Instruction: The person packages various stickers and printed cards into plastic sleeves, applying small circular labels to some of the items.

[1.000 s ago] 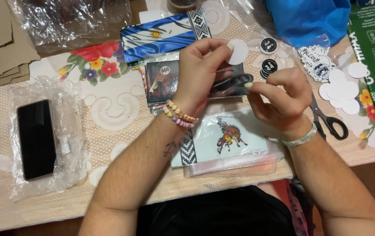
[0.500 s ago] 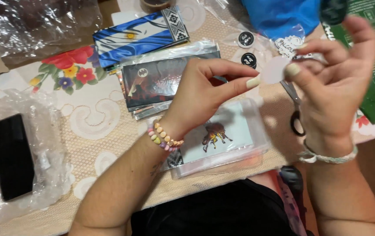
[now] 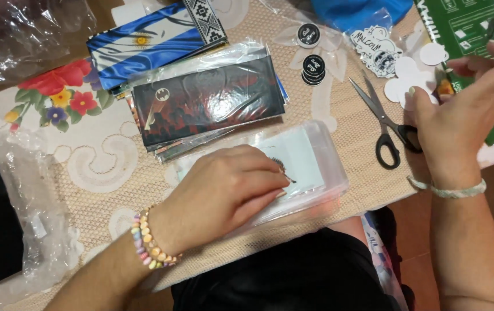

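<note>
Head view: I observed my left hand (image 3: 224,193) lying palm-down, fingers loosely extended and gripping nothing, on the pale card in a clear sleeve (image 3: 310,161) at the table's near edge. My right hand (image 3: 460,109) hovered above the scissors (image 3: 382,124), fingers half curled; whether it pinched anything I could not tell. A stack of dark sleeved cards (image 3: 209,101) lay just behind the pale card.
</note>
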